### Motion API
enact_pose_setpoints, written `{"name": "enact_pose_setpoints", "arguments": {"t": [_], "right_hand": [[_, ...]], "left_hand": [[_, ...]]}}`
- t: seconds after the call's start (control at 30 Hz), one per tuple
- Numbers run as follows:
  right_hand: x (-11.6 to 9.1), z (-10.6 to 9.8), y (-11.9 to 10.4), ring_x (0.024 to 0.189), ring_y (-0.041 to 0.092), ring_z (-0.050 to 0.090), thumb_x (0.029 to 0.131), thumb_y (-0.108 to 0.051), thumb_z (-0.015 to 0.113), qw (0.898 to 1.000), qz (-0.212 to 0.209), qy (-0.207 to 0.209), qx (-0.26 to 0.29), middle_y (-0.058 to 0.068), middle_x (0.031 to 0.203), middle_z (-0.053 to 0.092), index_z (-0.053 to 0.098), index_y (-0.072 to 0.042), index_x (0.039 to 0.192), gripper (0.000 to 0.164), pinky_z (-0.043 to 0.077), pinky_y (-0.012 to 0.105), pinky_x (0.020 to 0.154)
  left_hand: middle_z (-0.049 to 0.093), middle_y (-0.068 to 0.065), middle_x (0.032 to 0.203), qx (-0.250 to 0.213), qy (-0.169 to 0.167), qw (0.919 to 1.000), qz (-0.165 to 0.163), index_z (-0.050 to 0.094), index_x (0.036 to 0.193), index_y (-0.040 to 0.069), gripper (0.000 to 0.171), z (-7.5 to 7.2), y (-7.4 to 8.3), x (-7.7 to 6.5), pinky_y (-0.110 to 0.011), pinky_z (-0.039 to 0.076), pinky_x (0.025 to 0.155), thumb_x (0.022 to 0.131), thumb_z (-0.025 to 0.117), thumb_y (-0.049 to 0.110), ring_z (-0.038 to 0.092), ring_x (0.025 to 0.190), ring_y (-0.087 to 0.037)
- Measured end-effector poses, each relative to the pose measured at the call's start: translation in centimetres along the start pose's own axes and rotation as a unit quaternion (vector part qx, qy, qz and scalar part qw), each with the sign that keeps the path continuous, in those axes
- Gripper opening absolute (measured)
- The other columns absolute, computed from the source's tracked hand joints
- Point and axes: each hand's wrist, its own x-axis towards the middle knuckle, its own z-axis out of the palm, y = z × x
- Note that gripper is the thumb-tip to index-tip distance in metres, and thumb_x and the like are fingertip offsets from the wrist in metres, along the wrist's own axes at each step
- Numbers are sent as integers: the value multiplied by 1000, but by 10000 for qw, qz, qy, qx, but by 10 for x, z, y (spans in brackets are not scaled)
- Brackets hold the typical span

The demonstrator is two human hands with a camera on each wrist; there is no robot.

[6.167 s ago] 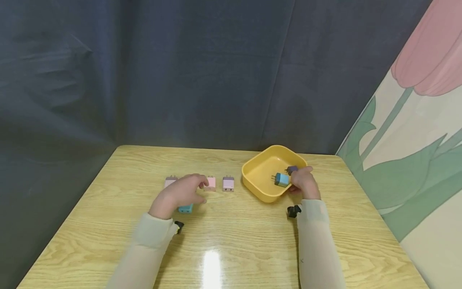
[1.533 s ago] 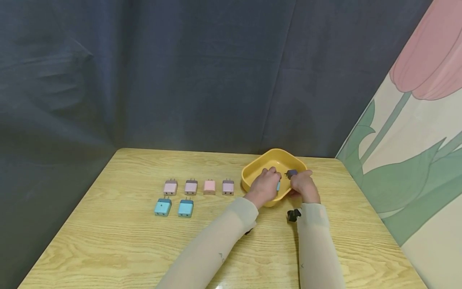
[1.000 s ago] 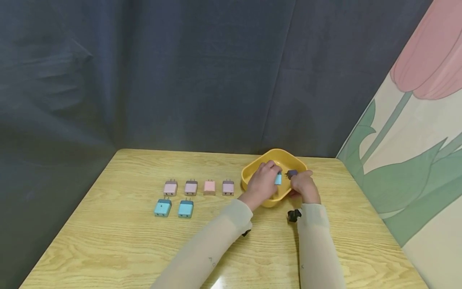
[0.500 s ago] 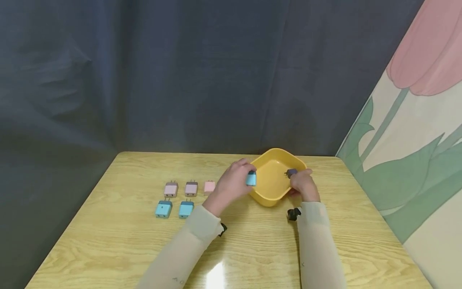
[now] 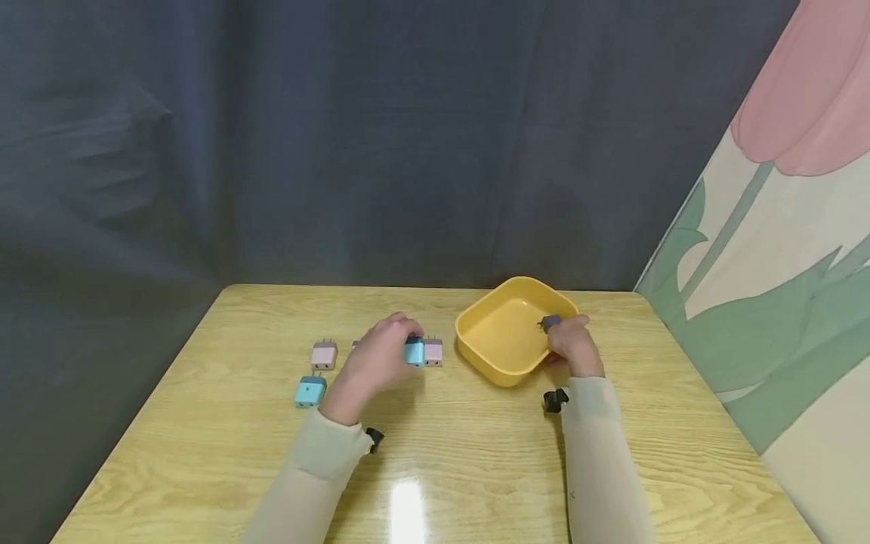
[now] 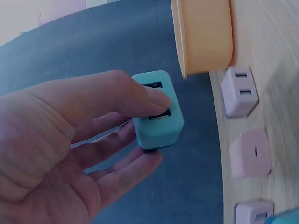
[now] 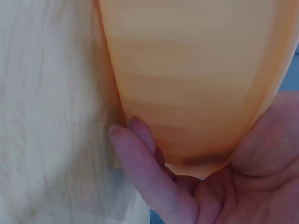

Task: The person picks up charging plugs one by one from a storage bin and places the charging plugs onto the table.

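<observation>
My left hand [image 5: 378, 357] pinches a light-blue USB wall charger [image 6: 161, 133], thumb across its port end and fingers behind it. In the head view this charger overlaps a lilac charger [image 5: 433, 353] at the right end of the back row. My right hand [image 5: 575, 344] grips the right corner of a yellow plastic box [image 5: 499, 336], with fingers against the outer wall [image 7: 187, 112] and thumb side at the rim. Inside that corner lies a dark purple charger [image 5: 550, 323], prongs pointing left.
Another lilac charger [image 5: 325, 356] and a blue charger [image 5: 310, 391] lie at the left on the wooden table [image 5: 476, 468]. A pink charger [image 6: 252, 154] shows in the left wrist view; my left hand hides it in the head view. A dark curtain [image 5: 408, 151] hangs behind.
My left hand reached into the box, took out the blue charger and carried it left over the rows. Earlier, two blue chargers came to lie in front. The right hand stays on the box.
</observation>
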Motion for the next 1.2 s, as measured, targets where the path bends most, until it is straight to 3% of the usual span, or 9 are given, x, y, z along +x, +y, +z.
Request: {"name": "enact_pose_setpoints", "arguments": {"t": [0.23, 0.43, 0.63, 0.77, 0.83, 1.0, 1.2], "right_hand": [[-2, -3, 1, 65, 25, 73, 104, -18, 26, 10000, -68, -9, 68, 26, 94, 61, -23, 13, 147, 72, 63, 38, 67], [-4, -5, 3, 66, 26, 73, 104, -21, 23, 9999, -91, 29, 93, 28, 100, 61, -30, 12, 146, 75, 63, 38, 68], [-3, -2, 2, 66, 26, 73, 104, -22, 27, 9999, -83, 73, 125, 30, 107, 54, -19, 12, 148, 72, 63, 38, 67], [-1, -1, 3, 64, 25, 72, 105, -23, 27, 9998, -98, 85, 131, 30, 108, 53, -17, 12, 148, 71, 63, 37, 65], [-1, -1, 3, 65, 25, 72, 105, -22, 27, 9998, -95, 72, 146, 29, 108, 53, -18, 12, 147, 71, 63, 37, 66], [-2, -1, 3, 65, 26, 72, 104, -20, 27, 9998, -44, 67, 172, 29, 107, 51, -18, 12, 147, 70, 63, 39, 66], [-3, -1, 2, 68, 28, 73, 105, -21, 27, 9999, -91, 40, 84, 29, 108, 52, -16, 13, 147, 70, 63, 38, 67]], "left_hand": [[64, -3, 120, 143, -322, 9992, -175, 68, 124, 13, 47, -9, -11, -9, -31, 51, 78, 80, 81, 7, 56, 92, -17], [64, -5, 123, 239, -703, 9969, -276, 68, 125, 12, 46, -6, -14, -11, -33, 54, 84, 82, 82, 8, 58, 97, -17], [65, -5, 130, 367, -1144, 9919, -406, 70, 126, 11, 47, -1, -20, -14, -41, 54, 97, 81, 82, 4, 61, 106, -18], [66, -6, 133, 322, -1364, 9889, -484, 70, 126, 9, 48, 4, -23, -14, -38, 55, 96, 80, 82, 3, 62, 112, -20], [66, -6, 132, 292, -1436, 9878, -524, 70, 125, 9, 49, 6, -24, -13, -37, 56, 93, 79, 83, 1, 62, 113, -20], [67, -5, 122, 206, -1547, 9861, -567, 72, 117, 8, 43, 11, -27, -12, -33, 52, 78, 77, 80, -5, 58, 95, -19], [69, -4, 110, 373, -1454, 9876, -458, 73, 107, 8, 38, 16, -29, -11, -34, 51, 80, 74, 77, -9, 54, 87, -18]]}}
